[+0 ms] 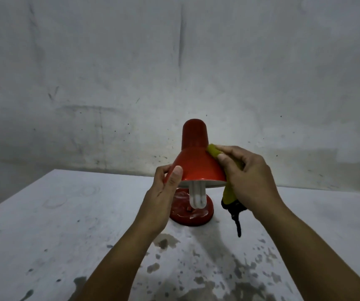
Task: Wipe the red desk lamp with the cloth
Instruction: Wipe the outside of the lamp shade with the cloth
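Observation:
The red desk lamp stands in the middle of a white table, its cone shade facing me, a white bulb hanging under it and its round red base smeared with white. My left hand grips the shade's left rim, thumb on the front. My right hand presses a yellow-green cloth against the shade's right side. The cloth's dark lower end dangles beneath my palm.
The white table is scuffed, with dark wet-looking blotches near my forearms. Its back edge meets a stained white wall just behind the lamp.

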